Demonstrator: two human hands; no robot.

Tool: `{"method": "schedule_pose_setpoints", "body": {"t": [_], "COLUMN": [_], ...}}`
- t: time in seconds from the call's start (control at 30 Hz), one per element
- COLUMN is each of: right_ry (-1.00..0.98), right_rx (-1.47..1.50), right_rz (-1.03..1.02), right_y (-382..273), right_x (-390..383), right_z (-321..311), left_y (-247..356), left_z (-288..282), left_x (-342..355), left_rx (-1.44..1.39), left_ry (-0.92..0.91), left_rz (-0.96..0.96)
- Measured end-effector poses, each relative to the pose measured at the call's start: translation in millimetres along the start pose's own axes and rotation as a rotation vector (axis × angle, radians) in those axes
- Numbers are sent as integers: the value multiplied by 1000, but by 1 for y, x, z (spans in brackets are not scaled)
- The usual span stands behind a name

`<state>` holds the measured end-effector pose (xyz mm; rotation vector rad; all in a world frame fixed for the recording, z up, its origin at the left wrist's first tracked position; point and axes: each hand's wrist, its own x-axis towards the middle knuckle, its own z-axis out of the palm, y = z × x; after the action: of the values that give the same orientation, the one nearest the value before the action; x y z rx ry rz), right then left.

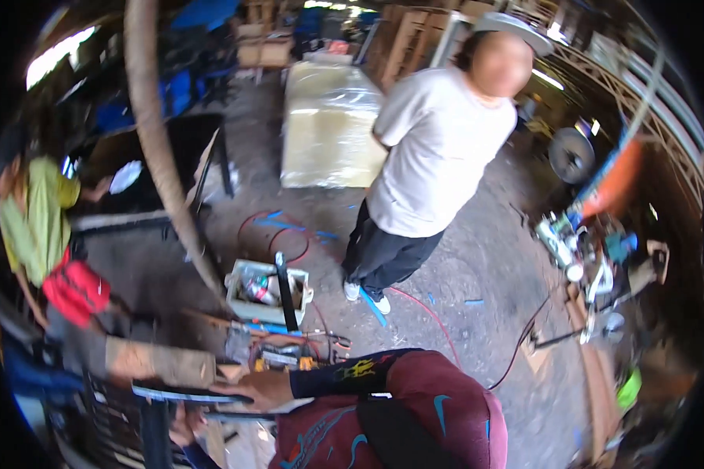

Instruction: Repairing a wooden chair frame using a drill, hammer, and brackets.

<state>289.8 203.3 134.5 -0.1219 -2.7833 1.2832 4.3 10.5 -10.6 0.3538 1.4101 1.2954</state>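
Observation:
My right hand [262,389], at the end of a dark sleeve, grips a long dark bar with a pale strip [172,395], its fingers along the top. Just below, my left hand [186,424] is closed at the bar's underside, partly hidden by it. A dark upright piece [155,438] stands under the bar's left end. A wooden block [156,358] lies beside the bar, near a few tools [285,359] on the floor.
A person in a white shirt [438,156] stands ahead, another in green [39,211] at left. Also in view are a pole [152,117], a plastic crate [250,313], a wrapped slab [328,125], red hoses [438,324] and clutter with a fan [571,156] at right.

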Motion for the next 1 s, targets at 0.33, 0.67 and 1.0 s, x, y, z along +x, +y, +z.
{"method": "schedule_pose_setpoints", "body": {"t": [0.33,0.67,1.0], "right_ry": [110,62,3], "right_rx": [93,28,3], "right_rz": [-143,-125,-94], "right_y": [25,28,27], "right_x": [-1,-4,-3], "right_z": [16,13,5], "left_y": [17,19,-1], "left_z": [43,29,12], "left_x": [56,37,16], "left_rx": [70,72,23], "left_ry": [3,79,137], "left_rz": [-42,-43,-50]}}
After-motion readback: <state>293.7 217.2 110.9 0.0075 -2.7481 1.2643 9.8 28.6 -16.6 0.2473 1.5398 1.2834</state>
